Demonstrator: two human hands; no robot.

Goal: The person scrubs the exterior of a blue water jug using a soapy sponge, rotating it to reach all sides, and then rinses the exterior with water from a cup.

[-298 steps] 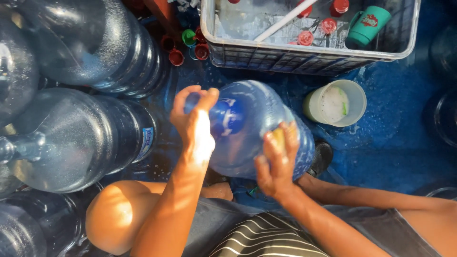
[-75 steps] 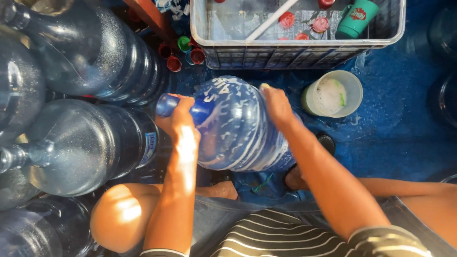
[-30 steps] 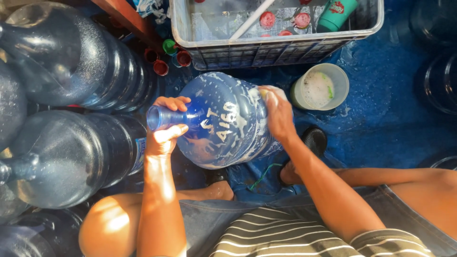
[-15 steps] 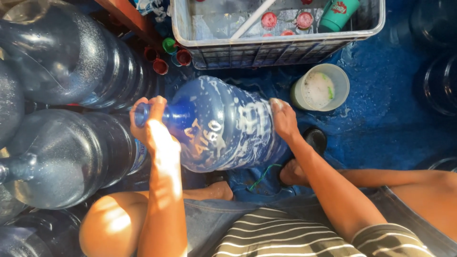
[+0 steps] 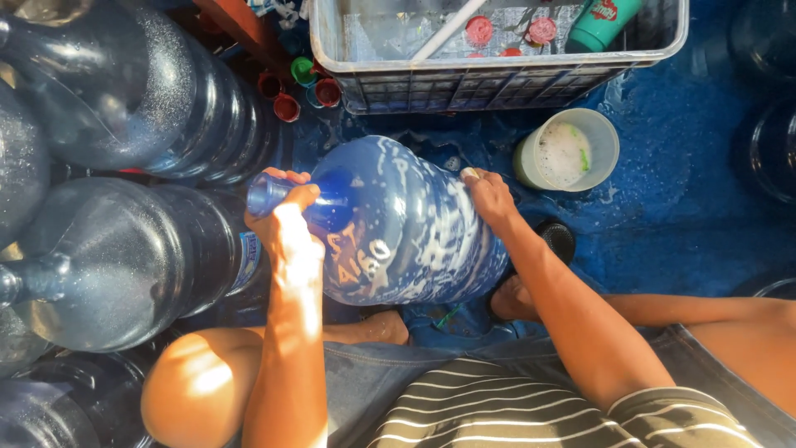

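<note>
Large clear water jugs (image 5: pixel 124 257) are seen stacked on their sides at the far left. Just right of them, the neck of a soapy blue water jug (image 5: pixel 406 224) is gripped by the left hand (image 5: pixel 286 220), its fingers curled closed around it. The jug is held on its side above the wet blue floor (image 5: pixel 688 207), in front of the knees. Its far side is pressed by the right hand (image 5: pixel 489 195), fingers spread flat. Further right, a pale bucket (image 5: pixel 568 149) of suds is found beneath a grey crate (image 5: pixel 497 83).

The wet blue floor (image 5: pixel 680 224) carried everything. On it stood a white crate (image 5: pixel 497 83), a pale bucket (image 5: pixel 567 151) and bottle caps (image 5: pixel 286 106).
</note>
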